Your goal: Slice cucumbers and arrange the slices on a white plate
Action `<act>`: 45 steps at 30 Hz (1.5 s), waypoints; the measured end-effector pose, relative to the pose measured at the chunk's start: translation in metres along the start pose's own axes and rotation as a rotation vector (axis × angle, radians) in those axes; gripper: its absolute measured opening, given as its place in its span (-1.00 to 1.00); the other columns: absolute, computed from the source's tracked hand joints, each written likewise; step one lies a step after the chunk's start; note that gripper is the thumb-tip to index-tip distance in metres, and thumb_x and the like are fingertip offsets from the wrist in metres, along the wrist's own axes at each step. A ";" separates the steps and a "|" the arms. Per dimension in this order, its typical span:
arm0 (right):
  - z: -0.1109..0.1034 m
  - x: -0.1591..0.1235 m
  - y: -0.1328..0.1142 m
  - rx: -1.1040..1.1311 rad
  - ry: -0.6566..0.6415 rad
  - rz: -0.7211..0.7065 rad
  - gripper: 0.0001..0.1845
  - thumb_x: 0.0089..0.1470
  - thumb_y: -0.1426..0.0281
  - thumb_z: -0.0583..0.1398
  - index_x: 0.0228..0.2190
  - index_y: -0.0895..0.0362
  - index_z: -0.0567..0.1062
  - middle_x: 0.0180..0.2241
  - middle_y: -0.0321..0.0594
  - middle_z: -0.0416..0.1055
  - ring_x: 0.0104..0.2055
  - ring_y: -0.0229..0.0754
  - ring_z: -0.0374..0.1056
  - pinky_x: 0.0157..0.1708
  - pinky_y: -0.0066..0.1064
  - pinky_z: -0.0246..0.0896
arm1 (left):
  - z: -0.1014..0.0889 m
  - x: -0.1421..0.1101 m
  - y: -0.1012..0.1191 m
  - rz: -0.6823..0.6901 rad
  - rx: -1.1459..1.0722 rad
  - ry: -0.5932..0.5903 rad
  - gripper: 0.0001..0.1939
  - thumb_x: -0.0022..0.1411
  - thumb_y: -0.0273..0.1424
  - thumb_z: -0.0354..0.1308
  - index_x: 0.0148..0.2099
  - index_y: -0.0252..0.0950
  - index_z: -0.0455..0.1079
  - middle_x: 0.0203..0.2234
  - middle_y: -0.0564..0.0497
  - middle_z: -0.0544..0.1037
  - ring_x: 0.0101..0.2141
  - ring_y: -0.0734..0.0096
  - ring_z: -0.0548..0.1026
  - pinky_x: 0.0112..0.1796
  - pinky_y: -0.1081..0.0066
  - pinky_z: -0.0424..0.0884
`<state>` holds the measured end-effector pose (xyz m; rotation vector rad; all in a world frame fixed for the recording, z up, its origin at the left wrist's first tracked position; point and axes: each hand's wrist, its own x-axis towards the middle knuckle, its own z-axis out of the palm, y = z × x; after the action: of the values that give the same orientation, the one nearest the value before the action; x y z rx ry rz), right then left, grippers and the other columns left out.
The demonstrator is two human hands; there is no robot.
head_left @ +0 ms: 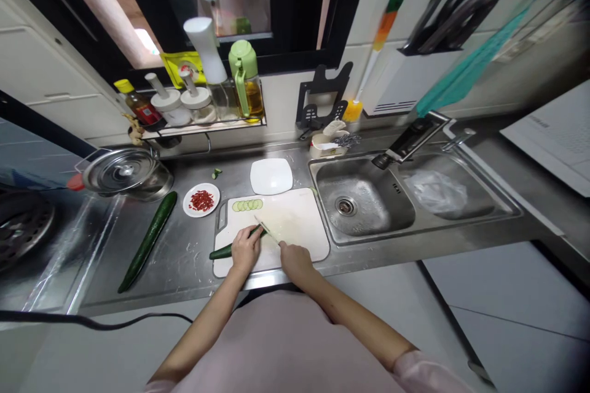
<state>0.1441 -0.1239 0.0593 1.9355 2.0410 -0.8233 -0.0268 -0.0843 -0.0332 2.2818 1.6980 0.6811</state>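
A white cutting board (295, 242) lies on the steel counter. Under my left hand (246, 249) is a dark green cucumber (222, 252), pressed to the board, its left end poking out past my fingers. My right hand (295, 263) is closed round the handle of a knife (268, 229). The blade slants up and left, right at the cucumber's right end beside my left fingertips. Along the board's upper left, a row of thin cucumber slices (247, 205) overlaps. Another whole cucumber (148, 241) rests on the counter at the left.
Behind the board sits a white square plate (271, 176). A small plate of chopped red pieces (201, 200) stands at the left, near a lidded steel pot (126, 173). The sink (364, 196) adjoins the board's right side. Bottles fill a wall shelf (207, 129).
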 end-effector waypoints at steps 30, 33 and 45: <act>-0.008 0.012 -0.008 0.056 -0.034 0.001 -0.71 0.16 0.53 0.03 -0.10 0.22 0.43 -0.22 0.07 0.52 -0.10 -0.08 0.46 -0.15 -0.36 0.26 | 0.006 0.000 -0.008 0.133 0.062 0.088 -0.68 0.26 -0.46 0.03 -0.01 -0.14 0.50 -0.12 -0.05 0.54 -0.14 0.29 0.44 -0.14 0.33 0.38; -0.008 0.014 -0.009 0.057 -0.030 -0.008 -0.72 0.16 0.52 0.05 -0.11 0.22 0.44 -0.20 0.08 0.52 -0.10 -0.08 0.46 -0.16 -0.36 0.26 | 0.005 -0.001 -0.007 0.138 0.067 0.092 -0.68 0.26 -0.48 0.03 -0.01 -0.15 0.50 -0.12 -0.05 0.54 -0.15 0.29 0.45 -0.13 0.32 0.39; -0.008 0.019 -0.010 0.068 -0.030 -0.007 -0.70 0.15 0.54 0.04 -0.11 0.23 0.45 -0.20 0.08 0.52 -0.08 -0.08 0.45 -0.15 -0.37 0.26 | 0.006 -0.001 -0.009 0.165 0.066 0.084 -0.65 0.25 -0.50 0.04 0.01 -0.14 0.48 -0.12 -0.05 0.54 -0.13 0.30 0.44 -0.11 0.33 0.38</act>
<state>0.1344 -0.1032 0.0586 1.9398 2.0286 -0.9300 -0.0316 -0.0814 -0.0425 2.4935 1.6031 0.7744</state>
